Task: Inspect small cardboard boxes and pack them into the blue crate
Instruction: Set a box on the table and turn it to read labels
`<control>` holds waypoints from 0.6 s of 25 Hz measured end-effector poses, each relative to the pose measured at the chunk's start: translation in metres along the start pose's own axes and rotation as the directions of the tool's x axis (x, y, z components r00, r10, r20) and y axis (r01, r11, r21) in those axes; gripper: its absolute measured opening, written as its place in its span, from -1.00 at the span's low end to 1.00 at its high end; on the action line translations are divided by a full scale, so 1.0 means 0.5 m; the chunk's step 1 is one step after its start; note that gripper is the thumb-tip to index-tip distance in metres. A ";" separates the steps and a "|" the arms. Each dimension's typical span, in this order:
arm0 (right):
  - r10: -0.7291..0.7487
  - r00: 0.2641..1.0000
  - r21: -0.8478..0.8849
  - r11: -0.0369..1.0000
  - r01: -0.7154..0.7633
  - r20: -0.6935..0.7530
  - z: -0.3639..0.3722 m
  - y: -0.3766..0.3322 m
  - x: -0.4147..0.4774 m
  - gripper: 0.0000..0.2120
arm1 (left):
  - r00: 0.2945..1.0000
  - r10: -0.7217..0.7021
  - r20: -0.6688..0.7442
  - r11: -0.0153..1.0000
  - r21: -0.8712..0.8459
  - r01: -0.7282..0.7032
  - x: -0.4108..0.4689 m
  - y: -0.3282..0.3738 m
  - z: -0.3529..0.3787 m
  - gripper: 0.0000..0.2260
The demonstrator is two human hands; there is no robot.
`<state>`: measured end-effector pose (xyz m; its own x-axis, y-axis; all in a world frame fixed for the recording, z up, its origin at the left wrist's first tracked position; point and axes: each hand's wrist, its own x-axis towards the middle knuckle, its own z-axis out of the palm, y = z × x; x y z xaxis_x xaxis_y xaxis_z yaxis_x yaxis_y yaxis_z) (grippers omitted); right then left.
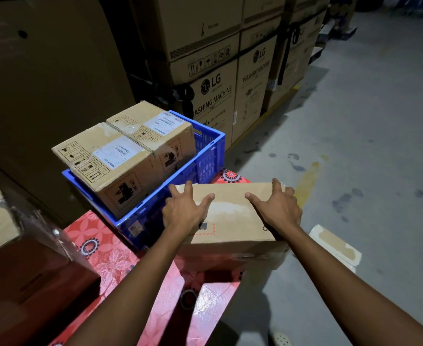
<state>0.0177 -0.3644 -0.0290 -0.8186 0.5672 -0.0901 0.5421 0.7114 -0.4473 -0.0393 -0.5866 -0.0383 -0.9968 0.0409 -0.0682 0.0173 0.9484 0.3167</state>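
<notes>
From the head camera, both hands grasp one cardboard box (233, 216) from above: the left hand (183, 211) spreads over its left end with fingers curled past the far edge, and the right hand (278, 208) does the same at the right end, the box sitting just beside the blue crate (205, 158) on a red flowered cloth (110, 258). Two labelled boxes (120, 158) lie side by side, touching, in the crate and rise above its rim, while big LG cartons (218, 96) stand stacked behind on the grey floor (367, 146)
</notes>
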 end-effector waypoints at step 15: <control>0.033 0.988 0.338 0.941 0.021 -0.154 -0.018 0.065 -0.158 -0.30 | 0.988 -0.115 -0.108 0.907 -0.416 0.060 -0.161 -0.023 -0.042 -0.51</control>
<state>0.1016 -0.3822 -0.0284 -0.7614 0.6474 0.0330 0.4284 0.5408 -0.7239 0.0391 -0.6075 -0.0168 -0.9947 -0.1024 -0.0019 -0.0766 0.7320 0.6770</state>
